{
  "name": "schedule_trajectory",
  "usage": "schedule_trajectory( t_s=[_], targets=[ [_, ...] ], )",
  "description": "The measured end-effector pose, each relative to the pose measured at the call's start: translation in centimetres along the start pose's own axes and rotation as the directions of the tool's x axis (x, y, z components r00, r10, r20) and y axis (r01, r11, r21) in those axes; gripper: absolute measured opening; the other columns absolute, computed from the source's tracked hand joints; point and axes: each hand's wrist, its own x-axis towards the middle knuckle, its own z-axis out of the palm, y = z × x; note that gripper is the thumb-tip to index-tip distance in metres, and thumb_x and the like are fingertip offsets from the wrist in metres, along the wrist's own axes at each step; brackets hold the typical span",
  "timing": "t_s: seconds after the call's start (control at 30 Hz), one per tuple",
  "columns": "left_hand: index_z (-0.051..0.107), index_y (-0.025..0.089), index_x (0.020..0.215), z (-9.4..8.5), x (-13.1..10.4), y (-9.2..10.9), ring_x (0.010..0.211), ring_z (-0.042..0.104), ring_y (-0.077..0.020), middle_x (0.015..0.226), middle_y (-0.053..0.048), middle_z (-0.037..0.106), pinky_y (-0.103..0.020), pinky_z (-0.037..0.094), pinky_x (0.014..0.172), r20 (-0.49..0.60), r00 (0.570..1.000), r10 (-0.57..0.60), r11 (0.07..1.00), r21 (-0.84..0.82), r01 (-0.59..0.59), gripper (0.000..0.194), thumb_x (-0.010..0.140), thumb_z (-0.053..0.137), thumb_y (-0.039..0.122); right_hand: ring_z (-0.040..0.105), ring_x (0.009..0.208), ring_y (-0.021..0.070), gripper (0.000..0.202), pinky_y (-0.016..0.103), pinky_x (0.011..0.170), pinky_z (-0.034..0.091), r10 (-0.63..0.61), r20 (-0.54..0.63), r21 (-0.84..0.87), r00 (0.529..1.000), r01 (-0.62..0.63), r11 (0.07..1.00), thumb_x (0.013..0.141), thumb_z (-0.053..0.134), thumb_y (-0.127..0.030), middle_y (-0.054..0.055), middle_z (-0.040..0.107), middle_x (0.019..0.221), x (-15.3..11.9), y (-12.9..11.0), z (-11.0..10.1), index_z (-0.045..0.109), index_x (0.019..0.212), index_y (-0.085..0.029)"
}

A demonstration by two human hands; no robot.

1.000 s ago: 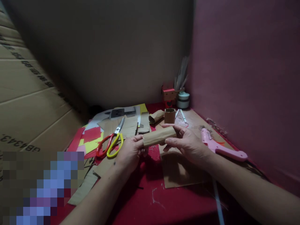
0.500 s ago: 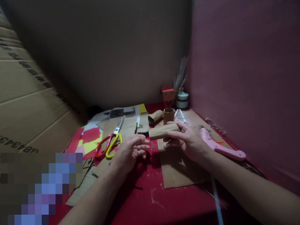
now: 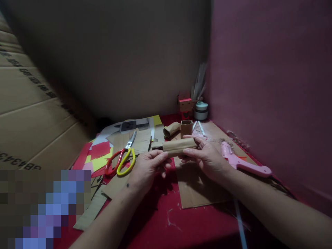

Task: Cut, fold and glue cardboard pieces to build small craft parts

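A rolled piece of brown cardboard (image 3: 177, 146) is held level above the red table, between both hands. Around its right end are the thumb and fingers of my right hand (image 3: 207, 155). My left hand (image 3: 149, 167) pinches its left end, thumb on the near side. Just behind it stand a short open cardboard tube (image 3: 186, 129) and, lying beside that, another rolled cardboard piece (image 3: 172, 129). Below my right hand a flat cardboard sheet (image 3: 199, 190) rests on the table.
Scissors (image 3: 126, 160) with red and yellow handles lie at the left, near red paper (image 3: 100, 149). A pink glue gun (image 3: 246, 166) is at the right. At the back are a small box figure (image 3: 185, 105) and a lidded jar (image 3: 201, 110). A large carton (image 3: 31, 103) leans at the left.
My left hand has moved up and right and taken hold of the left end of the rolled cardboard. The roll has shifted slightly left in my right hand.
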Motion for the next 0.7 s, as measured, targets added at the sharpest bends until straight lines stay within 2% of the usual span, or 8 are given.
schedule_trajectory(
  t_s=[0.17,0.3,0.53,0.63,0.7],
  targets=[
    [0.060,0.012,0.072,0.3,0.0,-0.2,0.040,0.050,-0.0083,0.052,0.000,0.058,-0.017,0.038,0.036,-0.049,0.998,0.028,1.000,0.011,-0.028,0.023,0.074,0.064,0.034,0.060,0.075,0.0156,0.047,0.029,0.060,0.054,-0.022,-0.001,-0.046,1.000,0.022,0.999,0.066,0.074,-0.023,0.005,0.058,0.099,-0.1,0.1,0.2,0.050,0.106,-0.021],
    [0.061,0.013,0.082,0.4,-0.1,-0.2,0.049,0.057,-0.0112,0.064,-0.003,0.063,-0.017,0.040,0.036,-0.015,1.000,0.018,0.999,-0.030,-0.018,0.022,0.073,0.067,0.032,0.060,0.069,0.0133,0.046,0.028,0.059,0.054,-0.013,-0.018,-0.065,1.000,0.012,0.998,0.067,0.073,-0.025,0.003,0.058,0.096,-0.2,0.0,0.3,0.049,0.106,-0.022],
    [0.062,0.009,0.082,-0.3,0.5,-0.5,0.048,0.053,-0.0089,0.061,-0.003,0.060,-0.017,0.041,0.037,0.029,0.999,-0.024,0.989,-0.142,0.028,0.021,0.073,0.067,0.028,0.062,0.066,0.0133,0.055,0.031,0.060,0.056,-0.006,0.004,-0.068,1.000,0.006,0.998,0.065,0.073,-0.024,0.002,0.059,0.094,-0.5,-0.2,0.9,0.044,0.111,-0.023],
    [0.061,0.009,0.080,-0.4,0.6,-0.4,0.048,0.052,-0.0087,0.061,-0.003,0.059,-0.017,0.041,0.037,0.032,0.998,-0.059,0.984,-0.165,0.063,0.019,0.072,0.068,0.025,0.061,0.064,0.0129,0.056,0.031,0.059,0.056,-0.021,-0.011,-0.122,1.000,0.019,0.992,0.067,0.071,-0.024,0.002,0.060,0.092,-0.5,-0.2,1.1,0.042,0.114,-0.022],
    [0.060,0.010,0.076,-0.5,0.6,-0.3,0.047,0.052,-0.0084,0.060,-0.002,0.059,-0.017,0.041,0.037,0.032,0.997,-0.073,0.975,-0.206,0.078,0.016,0.071,0.068,0.023,0.062,0.071,0.0144,0.057,0.032,0.062,0.056,-0.059,-0.012,-0.176,0.998,0.056,0.983,0.066,0.071,-0.022,0.003,0.060,0.095,-0.5,-0.1,1.1,0.041,0.115,-0.022]
  ],
)
